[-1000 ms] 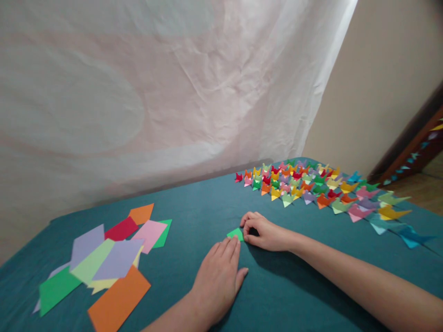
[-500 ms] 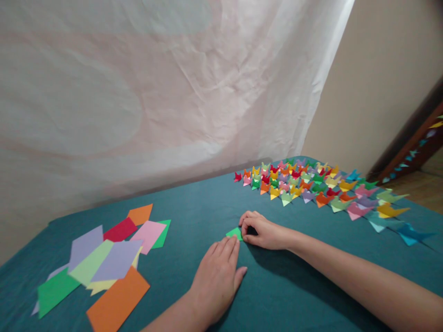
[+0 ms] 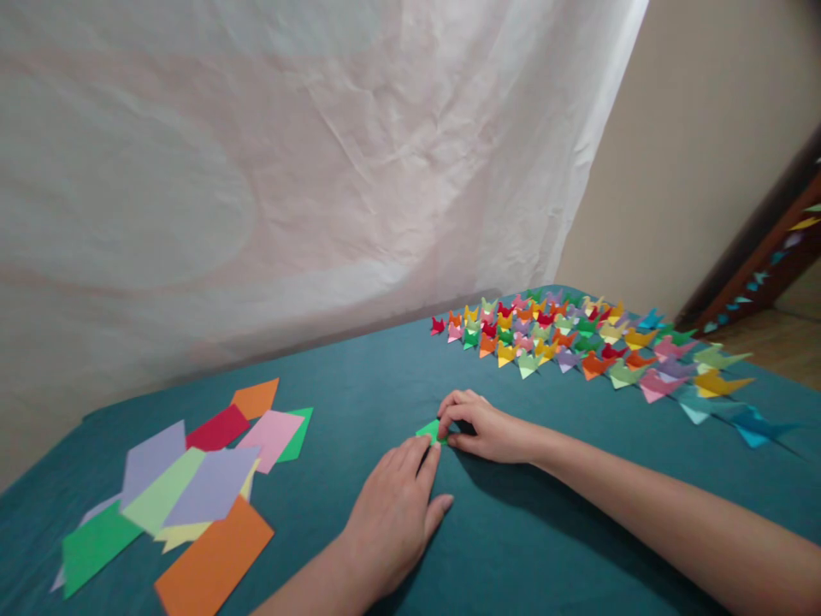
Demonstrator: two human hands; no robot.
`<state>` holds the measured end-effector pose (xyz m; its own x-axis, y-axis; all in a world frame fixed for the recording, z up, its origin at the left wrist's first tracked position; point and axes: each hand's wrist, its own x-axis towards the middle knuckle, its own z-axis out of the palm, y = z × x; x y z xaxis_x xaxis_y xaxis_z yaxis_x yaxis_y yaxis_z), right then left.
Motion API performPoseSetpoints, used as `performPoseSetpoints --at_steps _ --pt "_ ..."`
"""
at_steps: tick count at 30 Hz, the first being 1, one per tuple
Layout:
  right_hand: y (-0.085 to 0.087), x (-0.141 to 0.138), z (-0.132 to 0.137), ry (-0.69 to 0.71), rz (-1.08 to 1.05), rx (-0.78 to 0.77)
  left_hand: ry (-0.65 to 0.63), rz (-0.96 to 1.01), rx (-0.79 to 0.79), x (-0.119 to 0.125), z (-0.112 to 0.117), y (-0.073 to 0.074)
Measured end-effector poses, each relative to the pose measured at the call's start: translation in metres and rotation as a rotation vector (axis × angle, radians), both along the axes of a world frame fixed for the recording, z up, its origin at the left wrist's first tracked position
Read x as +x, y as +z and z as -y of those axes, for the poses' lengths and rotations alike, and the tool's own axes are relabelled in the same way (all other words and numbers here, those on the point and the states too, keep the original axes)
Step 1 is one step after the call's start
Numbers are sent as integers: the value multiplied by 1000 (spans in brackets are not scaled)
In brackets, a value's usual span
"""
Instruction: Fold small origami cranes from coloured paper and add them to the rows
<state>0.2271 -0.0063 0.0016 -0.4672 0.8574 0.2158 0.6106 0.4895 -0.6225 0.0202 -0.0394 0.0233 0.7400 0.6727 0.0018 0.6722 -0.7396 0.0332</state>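
Note:
A small green piece of folded paper (image 3: 428, 429) lies on the teal cloth, mostly covered by fingers. My left hand (image 3: 398, 509) rests flat, its outstretched fingertips pressing the near edge of the paper and its thumb held apart. From the right, my right hand (image 3: 478, 426) touches the same paper with fingers curled round and thumb brought in, pinching at its right side. The exact folds under the fingertips are hidden.
Loose coloured paper sheets overlap at left, among them an orange sheet (image 3: 215, 556) and a pink one (image 3: 270, 438). Rows of small folded paper birds (image 3: 564, 338) stand at the right back. A pale hanging sheet (image 3: 308, 154) closes off the table's far side.
My right fingers have shifted slightly left onto the green paper, and my left index finger has spread a little from the others. The whole view has drifted slightly.

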Motion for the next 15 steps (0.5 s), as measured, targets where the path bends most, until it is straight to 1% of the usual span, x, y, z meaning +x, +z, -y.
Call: performPoseSetpoints --at_steps 4,8,12,15 --pt "-3 2 3 20 14 85 3 -1 -11 0 0 2" --pt "-5 4 5 61 117 196 12 -2 -27 0 0 3" --pt "2 4 13 119 295 307 17 -6 -35 0 -1 4" --pt "11 4 21 192 414 336 22 -20 -46 1 0 6"
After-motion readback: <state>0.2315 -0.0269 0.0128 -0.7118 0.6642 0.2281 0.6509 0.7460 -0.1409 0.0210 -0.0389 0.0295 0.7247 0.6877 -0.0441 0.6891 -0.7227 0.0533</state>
